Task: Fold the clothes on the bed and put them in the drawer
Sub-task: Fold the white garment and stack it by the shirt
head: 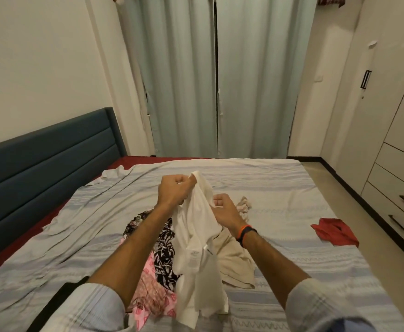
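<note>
- Head view: the left hand (174,191) and the right hand (223,209) are raised over the middle of the bed (280,188). Each has its fingers pinched on the top edge of a white garment (196,236), which hangs down between the forearms.
- Under it, towards the bed's near edge, lies an unfolded heap: a black-and-white print piece (162,250), a pink piece (153,293) and a beige piece (234,257).
- A red cloth (332,232) lies apart, near the bed's right edge.
- The drawers (402,185) stand shut along the right wall.
- Judged step: sorting out the white garment before folding. Next it needs spreading flat on the bed.
</note>
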Tool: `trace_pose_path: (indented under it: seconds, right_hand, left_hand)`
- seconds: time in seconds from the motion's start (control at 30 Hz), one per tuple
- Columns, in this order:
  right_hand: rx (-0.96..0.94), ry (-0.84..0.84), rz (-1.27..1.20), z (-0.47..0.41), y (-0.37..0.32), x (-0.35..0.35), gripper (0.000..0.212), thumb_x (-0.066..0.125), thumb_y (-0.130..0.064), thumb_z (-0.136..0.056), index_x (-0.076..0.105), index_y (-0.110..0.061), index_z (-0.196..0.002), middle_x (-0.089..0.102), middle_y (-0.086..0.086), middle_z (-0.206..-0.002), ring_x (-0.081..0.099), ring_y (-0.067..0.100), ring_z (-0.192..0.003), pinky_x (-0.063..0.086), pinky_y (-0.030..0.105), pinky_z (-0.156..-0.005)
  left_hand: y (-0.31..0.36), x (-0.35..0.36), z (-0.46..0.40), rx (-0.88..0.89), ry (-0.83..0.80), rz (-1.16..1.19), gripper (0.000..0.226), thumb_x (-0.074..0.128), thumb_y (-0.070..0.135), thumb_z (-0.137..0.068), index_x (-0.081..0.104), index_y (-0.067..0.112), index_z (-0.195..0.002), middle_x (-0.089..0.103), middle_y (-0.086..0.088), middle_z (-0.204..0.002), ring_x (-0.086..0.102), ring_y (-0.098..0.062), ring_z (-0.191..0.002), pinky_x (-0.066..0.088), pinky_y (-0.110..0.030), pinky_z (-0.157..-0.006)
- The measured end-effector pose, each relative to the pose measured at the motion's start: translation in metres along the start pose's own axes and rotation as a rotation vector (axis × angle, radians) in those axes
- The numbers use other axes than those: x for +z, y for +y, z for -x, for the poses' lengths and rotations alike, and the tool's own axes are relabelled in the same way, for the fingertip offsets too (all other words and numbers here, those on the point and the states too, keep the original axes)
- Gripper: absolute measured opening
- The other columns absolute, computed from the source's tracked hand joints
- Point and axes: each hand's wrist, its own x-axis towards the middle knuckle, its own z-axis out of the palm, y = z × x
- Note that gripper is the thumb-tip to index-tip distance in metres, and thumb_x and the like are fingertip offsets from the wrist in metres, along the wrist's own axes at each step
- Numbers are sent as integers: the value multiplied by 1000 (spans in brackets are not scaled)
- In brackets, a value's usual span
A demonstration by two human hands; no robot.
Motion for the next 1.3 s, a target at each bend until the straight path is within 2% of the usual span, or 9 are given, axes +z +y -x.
trace_pose_path:
  seconds: [0.07, 0.2, 0.4, 0.57, 0.7, 0.8, 0.93, 1.1, 1.3]
  right_hand:
    - [-73, -16, -7, 1, -2, -4, 58, 80, -53, -73, 66, -2, -97, 71, 9, -90, 63, 15, -78, 51, 30, -68]
    - [-125, 1, -118, -2, -14, -23, 38, 78, -40, -82, 63, -9, -64, 59, -1, -65, 52, 11, -59, 43, 24, -56]
    - [-1, 318, -323, -29, -26, -77, 27, 72, -32, -89, 64, -9, -78, 64, 7, -78, 58, 21, -73, 48, 33, -64]
    - [62, 406, -477, -39, -20, -124, 17, 66, -27, -94, 62, -11, -92, 65, 6, -92, 63, 20, -79, 55, 37, -65]
    - [60, 405, -469, -37, -21, -146, 26, 67, -9, -92, 62, 1, -115, 65, 11, -103, 62, 18, -80, 56, 32, -64]
    - [57, 417, -463, -37, -25, -156, 28, 68, -1, -88, 61, 6, -114, 66, 11, -98, 63, 17, -78, 58, 26, -57]
    - [70, 422, -544, -47, -29, -171, 34, 71, 4, -83, 62, 10, -115, 66, 19, -116, 67, 21, -86, 58, 25, -54]
    - [-16, 466, -550, -50, -43, -172, 38, 65, 10, -86, 51, -5, -118, 61, 17, -109, 66, 23, -90, 61, 29, -61]
    - [-64, 487, -551, -52, -46, -171, 19, 62, 7, -89, 62, -12, -93, 64, 8, -97, 65, 17, -84, 56, 19, -55]
  left_hand:
    - [-4, -2, 0, -24, 13, 12, 37, 68, 43, -82, 67, 13, -61, 55, -1, -55, 47, -17, -48, 40, -26, -50]
    - [-14, -9, 0, -92, 8, 0, 39, 70, 40, -85, 69, 5, -68, 55, -3, -56, 47, -18, -49, 39, -23, -50]
    - [-32, -47, -10, -288, -89, 81, 14, 74, 3, -79, 71, -2, -92, 67, -8, -85, 61, -22, -76, 52, -29, -59]
    - [-48, -79, -18, -418, -98, 259, 55, 66, -19, -75, 61, 5, -124, 62, -12, -114, 58, -28, -102, 54, -43, -85]
    - [-56, -83, -24, -342, -9, 291, 50, 71, -17, -74, 65, 2, -120, 64, -15, -116, 61, -27, -99, 55, -39, -81]
    - [-56, -86, -32, -284, 56, 373, 48, 75, -16, -71, 69, 4, -114, 65, -16, -118, 64, -28, -100, 57, -37, -84]
    - [-46, -91, -42, -221, 15, 419, 52, 76, -17, -67, 70, 16, -107, 63, -11, -123, 61, -31, -112, 56, -43, -89]
    - [-34, -84, -44, -68, -38, 295, 72, 80, -17, -62, 64, 23, -119, 62, -2, -121, 59, -23, -109, 58, -43, -87]
    - [-33, -63, -45, 56, 192, 133, 25, 69, -5, -84, 71, 20, -88, 70, -7, -102, 68, -24, -94, 61, -35, -71]
